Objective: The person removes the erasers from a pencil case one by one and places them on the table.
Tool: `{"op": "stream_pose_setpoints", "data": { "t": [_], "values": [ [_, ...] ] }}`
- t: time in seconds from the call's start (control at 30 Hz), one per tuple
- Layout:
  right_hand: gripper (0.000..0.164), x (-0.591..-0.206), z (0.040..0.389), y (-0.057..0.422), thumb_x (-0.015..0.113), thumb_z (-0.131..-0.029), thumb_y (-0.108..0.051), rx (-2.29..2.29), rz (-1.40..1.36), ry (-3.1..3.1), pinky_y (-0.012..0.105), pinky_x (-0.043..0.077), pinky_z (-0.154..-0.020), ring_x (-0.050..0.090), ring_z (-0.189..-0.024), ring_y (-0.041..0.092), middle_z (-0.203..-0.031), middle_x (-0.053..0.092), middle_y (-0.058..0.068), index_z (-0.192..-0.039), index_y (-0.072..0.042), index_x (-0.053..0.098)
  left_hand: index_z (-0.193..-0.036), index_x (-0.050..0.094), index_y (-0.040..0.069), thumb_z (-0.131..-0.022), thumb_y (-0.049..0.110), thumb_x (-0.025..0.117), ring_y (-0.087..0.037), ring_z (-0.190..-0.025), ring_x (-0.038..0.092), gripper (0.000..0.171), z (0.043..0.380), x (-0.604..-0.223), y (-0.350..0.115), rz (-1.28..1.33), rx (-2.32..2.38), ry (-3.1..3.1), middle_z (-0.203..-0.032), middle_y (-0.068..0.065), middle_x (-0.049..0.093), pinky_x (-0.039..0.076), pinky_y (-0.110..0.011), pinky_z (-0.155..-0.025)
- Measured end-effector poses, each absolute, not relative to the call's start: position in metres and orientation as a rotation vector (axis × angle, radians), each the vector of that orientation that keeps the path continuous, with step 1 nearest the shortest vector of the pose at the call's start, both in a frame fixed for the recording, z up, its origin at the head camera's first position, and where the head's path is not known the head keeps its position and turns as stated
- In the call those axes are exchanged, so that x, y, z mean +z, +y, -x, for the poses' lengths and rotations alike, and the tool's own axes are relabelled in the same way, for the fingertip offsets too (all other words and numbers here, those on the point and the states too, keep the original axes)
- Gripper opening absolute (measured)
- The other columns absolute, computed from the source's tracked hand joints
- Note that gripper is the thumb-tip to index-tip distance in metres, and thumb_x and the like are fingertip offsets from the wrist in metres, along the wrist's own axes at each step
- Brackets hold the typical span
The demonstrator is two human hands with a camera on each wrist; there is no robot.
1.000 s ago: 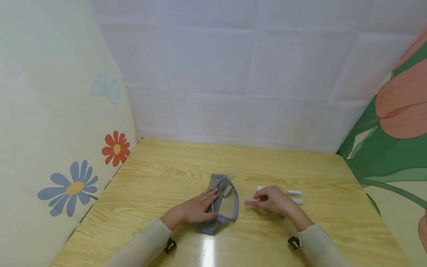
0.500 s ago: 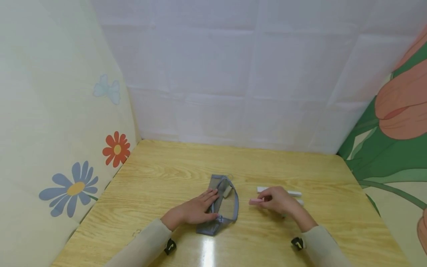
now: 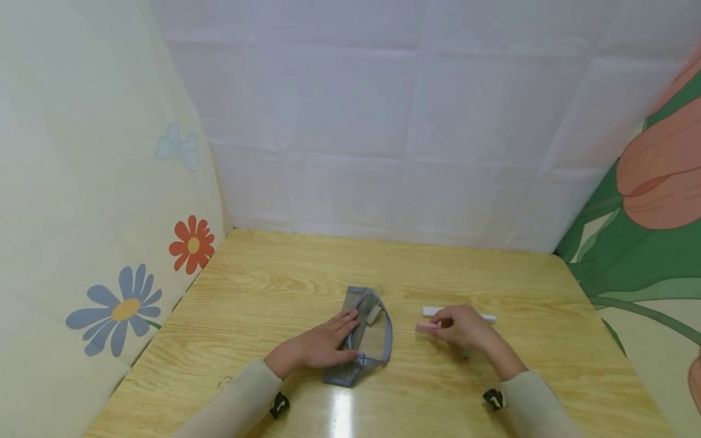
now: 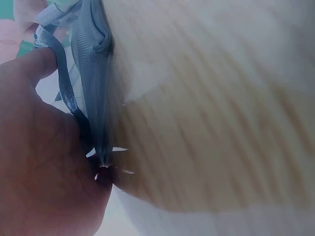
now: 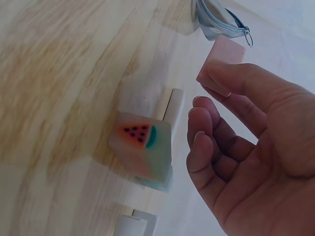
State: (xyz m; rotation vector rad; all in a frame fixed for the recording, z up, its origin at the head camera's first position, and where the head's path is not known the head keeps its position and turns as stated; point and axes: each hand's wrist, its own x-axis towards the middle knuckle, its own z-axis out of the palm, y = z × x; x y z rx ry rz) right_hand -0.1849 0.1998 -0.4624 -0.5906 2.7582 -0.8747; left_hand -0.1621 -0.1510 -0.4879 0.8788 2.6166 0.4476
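Note:
In the head view, a grey-blue mesh zip pouch (image 3: 339, 374) lies on the table with a small greenish-grey block (image 3: 373, 314) inside. My left hand (image 3: 323, 342) rests on its left part, fingers extended. To the right, my right hand (image 3: 464, 328) pinches a pink eraser (image 3: 425, 327) between thumb and index finger, raised above the table in the right wrist view; the other fingers curl loosely. Below those fingers is a block eraser with a watermelon print (image 5: 142, 147). Mesh and blue trim of the pouch (image 4: 91, 64) appear beside my thumb in the left wrist view.
A white bar (image 3: 431, 311) lies behind my right hand, partly covered by it. Another white block (image 5: 135, 225) shows low in the right wrist view. The wooden table (image 3: 274, 261) meets a white sheet behind; flower-printed cloths hang at both sides.
My right hand has shifted slightly to the right, away from the pouch, still pinching the pink eraser. The left hand and the pouch have stayed in place.

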Motion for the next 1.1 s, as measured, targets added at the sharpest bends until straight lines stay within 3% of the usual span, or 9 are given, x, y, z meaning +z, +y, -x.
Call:
{"op": "stream_pose_setpoints", "data": {
  "t": [0.8, 1.1],
  "values": [
    [0.019, -0.4637, 0.191, 0.2043, 0.083, -0.083, -0.017, -0.734, 0.436, 2.813, 0.032, 0.05, -0.066, 0.057, -0.071, 0.012, -0.08, 0.068, -0.002, -0.101, -0.011, 0.079, -0.161, 0.025, 0.007, -0.102, 0.06, 0.044, -0.03, -0.156, 0.009, 0.082, 0.163, -0.4863, -0.151, -0.857, 0.459, 2.608, -0.17, -0.008, 0.014, 0.021, -0.047, -0.124],
    [0.017, -0.4674, 0.1928, 0.2017, 0.081, -0.086, -0.021, -0.677, 0.416, 2.83, 0.031, 0.048, -0.062, 0.056, -0.07, 0.013, -0.084, 0.07, 0.0, -0.1, -0.011, 0.079, -0.161, 0.025, 0.006, -0.102, 0.059, 0.044, -0.031, -0.156, 0.009, 0.081, 0.1636, -0.4877, -0.1505, -0.869, 0.443, 2.616, -0.17, -0.009, 0.014, 0.021, -0.047, -0.124]
  ]
}}
